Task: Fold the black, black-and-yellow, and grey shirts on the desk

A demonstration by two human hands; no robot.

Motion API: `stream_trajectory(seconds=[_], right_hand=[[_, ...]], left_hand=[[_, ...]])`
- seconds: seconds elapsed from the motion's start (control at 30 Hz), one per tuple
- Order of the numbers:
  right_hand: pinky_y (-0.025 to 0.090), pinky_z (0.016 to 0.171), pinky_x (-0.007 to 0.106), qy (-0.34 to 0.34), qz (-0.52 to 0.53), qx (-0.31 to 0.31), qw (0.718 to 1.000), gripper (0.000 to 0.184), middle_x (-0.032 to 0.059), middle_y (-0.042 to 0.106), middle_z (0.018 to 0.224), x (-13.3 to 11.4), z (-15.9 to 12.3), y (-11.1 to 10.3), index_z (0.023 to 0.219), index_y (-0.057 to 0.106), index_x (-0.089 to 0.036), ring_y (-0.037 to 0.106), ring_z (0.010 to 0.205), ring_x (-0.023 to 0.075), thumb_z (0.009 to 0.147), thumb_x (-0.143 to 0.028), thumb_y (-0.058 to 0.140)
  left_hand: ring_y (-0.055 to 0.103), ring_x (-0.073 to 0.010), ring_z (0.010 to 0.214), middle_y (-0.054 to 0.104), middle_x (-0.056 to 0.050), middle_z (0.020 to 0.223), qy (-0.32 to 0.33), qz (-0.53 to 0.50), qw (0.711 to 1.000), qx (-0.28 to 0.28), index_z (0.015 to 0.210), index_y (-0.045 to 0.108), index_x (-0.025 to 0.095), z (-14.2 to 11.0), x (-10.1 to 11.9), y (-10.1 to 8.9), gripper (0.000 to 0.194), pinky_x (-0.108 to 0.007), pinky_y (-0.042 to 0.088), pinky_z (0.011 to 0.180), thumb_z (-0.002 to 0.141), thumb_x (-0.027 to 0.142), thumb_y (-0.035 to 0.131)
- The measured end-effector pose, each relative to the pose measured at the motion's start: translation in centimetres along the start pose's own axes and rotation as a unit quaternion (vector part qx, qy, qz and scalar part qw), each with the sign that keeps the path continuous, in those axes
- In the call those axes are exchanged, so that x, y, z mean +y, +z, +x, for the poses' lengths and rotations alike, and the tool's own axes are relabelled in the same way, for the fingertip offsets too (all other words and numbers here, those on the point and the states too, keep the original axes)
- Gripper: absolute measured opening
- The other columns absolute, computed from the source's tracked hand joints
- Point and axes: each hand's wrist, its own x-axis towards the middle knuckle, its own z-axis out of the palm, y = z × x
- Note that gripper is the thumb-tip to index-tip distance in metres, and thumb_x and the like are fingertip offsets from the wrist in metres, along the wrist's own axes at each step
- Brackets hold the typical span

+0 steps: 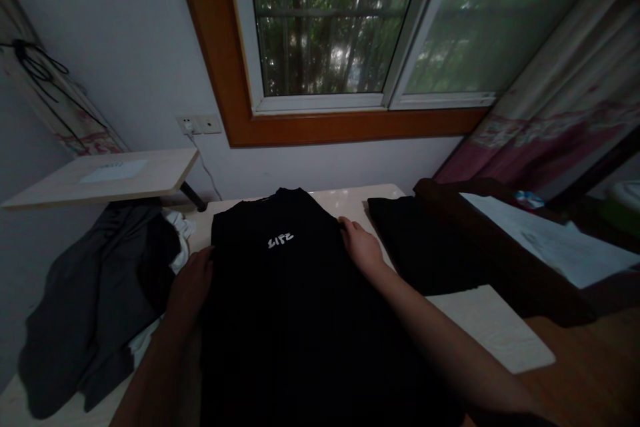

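A black T-shirt (280,307) with a small white print on its chest lies spread over the pale table, its neckline toward the wall. At its left edge, below the shoulder, my left hand (193,283) is closed on the fabric, fingertips partly hidden in shadow. My right hand (363,247) pinches the opposite edge near the right shoulder, thumb and fingers together. To the right, beyond my right forearm, lies a folded black garment (430,247).
A heap of dark grey and white clothes (95,300) sits left, under a raised wooden shelf (125,173) with a paper label. Bare tabletop (495,327) shows at right. A dark wooden piece of furniture (540,280) bearing a pale sheet (550,233) stands beside the table. The window (330,27) is behind.
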Motion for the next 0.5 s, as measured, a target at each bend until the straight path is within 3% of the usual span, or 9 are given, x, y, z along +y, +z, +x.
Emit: stream_trajectory(seconds=[0.3,0.5], right_hand=[[0.050,0.073,0.031,-0.029,-0.052,-0.016,0.998,0.045,0.0118,0.065,0.125,0.4,2.1,0.1,0.152,0.036,-0.027,0.072,0.091,0.0242,0.109,-0.035,0.030],[0.051,0.078,0.031,-0.057,-0.077,-0.050,0.994,0.046,0.0134,0.062,0.128,0.3,5.3,-0.5,0.154,0.032,-0.029,0.071,0.097,0.0244,0.109,-0.035,0.025]], left_hand=[[0.055,-0.0254,0.135,0.055,-0.011,0.148,-0.008,-0.027,0.999,-0.014,0.151,0.039,0.022,0.0,0.5,-0.1,0.053,-0.041,0.045,0.110,0.099,0.027,0.035],[0.061,-0.0227,0.126,0.061,-0.010,0.142,-0.003,-0.017,0.999,-0.030,0.148,0.046,0.022,0.2,0.6,0.2,0.051,-0.036,0.046,0.107,0.098,0.028,0.040]])
